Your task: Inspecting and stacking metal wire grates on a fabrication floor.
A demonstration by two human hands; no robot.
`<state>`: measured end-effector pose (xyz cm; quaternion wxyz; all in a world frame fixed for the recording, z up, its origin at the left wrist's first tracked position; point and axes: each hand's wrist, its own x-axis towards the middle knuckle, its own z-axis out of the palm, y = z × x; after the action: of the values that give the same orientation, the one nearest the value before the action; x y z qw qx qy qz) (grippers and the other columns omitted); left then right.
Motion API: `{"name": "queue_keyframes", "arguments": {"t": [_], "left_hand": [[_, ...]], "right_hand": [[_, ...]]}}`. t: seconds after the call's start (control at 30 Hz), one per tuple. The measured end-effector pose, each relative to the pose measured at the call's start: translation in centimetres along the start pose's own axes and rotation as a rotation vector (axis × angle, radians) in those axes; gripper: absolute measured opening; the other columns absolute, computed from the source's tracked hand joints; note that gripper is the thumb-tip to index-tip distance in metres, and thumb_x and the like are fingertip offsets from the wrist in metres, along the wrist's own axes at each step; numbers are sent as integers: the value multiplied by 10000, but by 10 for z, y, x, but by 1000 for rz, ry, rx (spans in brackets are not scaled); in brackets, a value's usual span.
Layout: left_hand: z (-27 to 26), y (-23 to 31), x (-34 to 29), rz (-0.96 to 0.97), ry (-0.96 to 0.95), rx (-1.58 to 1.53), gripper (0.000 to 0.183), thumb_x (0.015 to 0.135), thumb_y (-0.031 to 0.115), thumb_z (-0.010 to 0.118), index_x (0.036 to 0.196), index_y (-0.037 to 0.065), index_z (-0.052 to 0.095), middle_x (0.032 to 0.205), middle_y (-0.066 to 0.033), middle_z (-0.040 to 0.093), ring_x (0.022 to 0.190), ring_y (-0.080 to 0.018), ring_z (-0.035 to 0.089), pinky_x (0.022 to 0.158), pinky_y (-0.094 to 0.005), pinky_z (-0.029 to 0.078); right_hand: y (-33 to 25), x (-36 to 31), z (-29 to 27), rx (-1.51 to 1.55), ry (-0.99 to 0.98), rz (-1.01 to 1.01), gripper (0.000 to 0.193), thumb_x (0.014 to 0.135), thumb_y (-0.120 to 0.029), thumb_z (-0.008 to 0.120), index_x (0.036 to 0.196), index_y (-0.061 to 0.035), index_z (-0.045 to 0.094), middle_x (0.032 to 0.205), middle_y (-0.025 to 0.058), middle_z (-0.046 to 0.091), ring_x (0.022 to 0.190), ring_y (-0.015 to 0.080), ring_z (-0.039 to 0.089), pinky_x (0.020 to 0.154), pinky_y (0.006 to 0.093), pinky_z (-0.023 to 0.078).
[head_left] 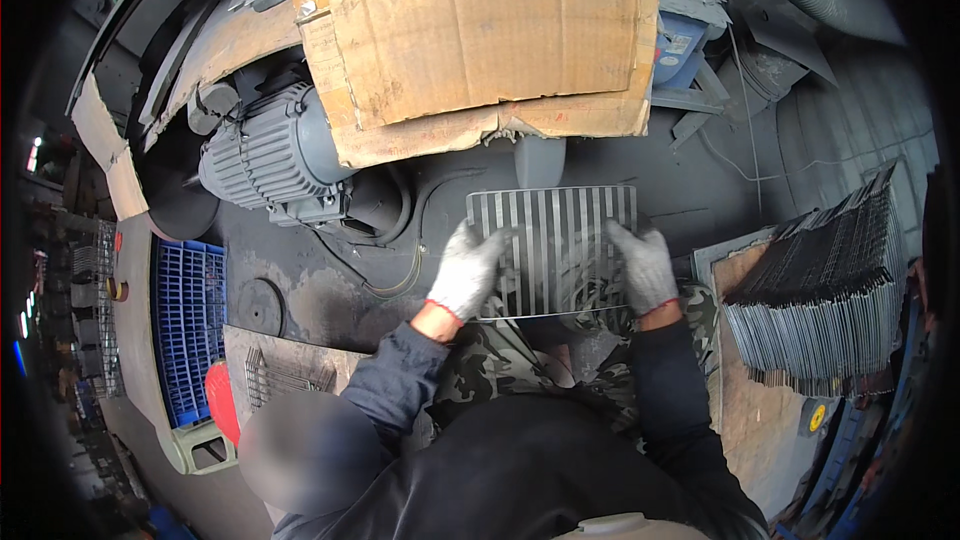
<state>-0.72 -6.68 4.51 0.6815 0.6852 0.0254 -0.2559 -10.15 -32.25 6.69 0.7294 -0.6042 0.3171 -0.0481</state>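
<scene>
Left grip [468, 268] and right grip [646, 268] pinch one slatted metal grate [544, 250] by two sides.

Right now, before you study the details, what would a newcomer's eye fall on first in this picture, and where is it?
Probably the big tan cardboard at top centre, bright against the dark surroundings. Just below it, the striped grille stands out, held at its sides by the white-gloved left hand and right hand. At right leans a dense stack of metal racks.
</scene>
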Motion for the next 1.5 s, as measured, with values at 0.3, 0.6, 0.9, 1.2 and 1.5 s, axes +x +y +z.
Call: {"name": "queue_keyframes", "arguments": {"t": [0.3, 0.6, 0.9, 1.2, 1.5], "left_hand": [[-3, 11, 2, -96, -116, -42, 353, 1011, 212, 726, 1263, -4, 602, 904, -56, 682, 701, -117, 641, 614, -303, 568], [-45, -11, -7, -156, 35, -127, 291, 1025, 186, 717, 1273, 47, 659, 980, -15, 698, 698, -104, 643, 583, -267, 536], [3, 3, 3, -106, -59, -190, 372, 1011, 200, 736, 1248, -29, 564, 868, -57, 648, 597, -138, 614, 537, -309, 565], [-36, -6, -9, -127, 88, -173, 371, 993, 242, 755, 1219, -5, 595, 873, -51, 656, 594, -127, 614, 509, -282, 534], [2, 11, 4, -166, -118, -195, 338, 998, 235, 761, 1189, 13, 592, 932, -63, 669, 600, -149, 638, 496, -298, 560]], "right_hand": [[36, 10, -19, -62, 56, -58, 214, 989, -200, 757, 1067, 0, 750, 944, 32, 744, 735, 104, 660, 658, 285, 531], [27, 16, 40, -92, -36, -41, 315, 980, -263, 786, 827, 7, 729, 756, 3, 672, 683, 84, 560, 605, 321, 464], [-13, -1, 3, 74, -85, -110, 201, 1028, -115, 681, 1163, 25, 730, 1058, 89, 779, 836, 147, 729, 763, 278, 592], [44, 36, 32, -105, -90, -133, 224, 987, -192, 761, 924, 23, 768, 800, 24, 723, 675, 115, 593, 657, 344, 492], [9, 19, -26, 106, -53, 66, 257, 943, -189, 785, 1112, 3, 761, 920, 44, 749, 825, 155, 713, 703, 316, 541]]}}
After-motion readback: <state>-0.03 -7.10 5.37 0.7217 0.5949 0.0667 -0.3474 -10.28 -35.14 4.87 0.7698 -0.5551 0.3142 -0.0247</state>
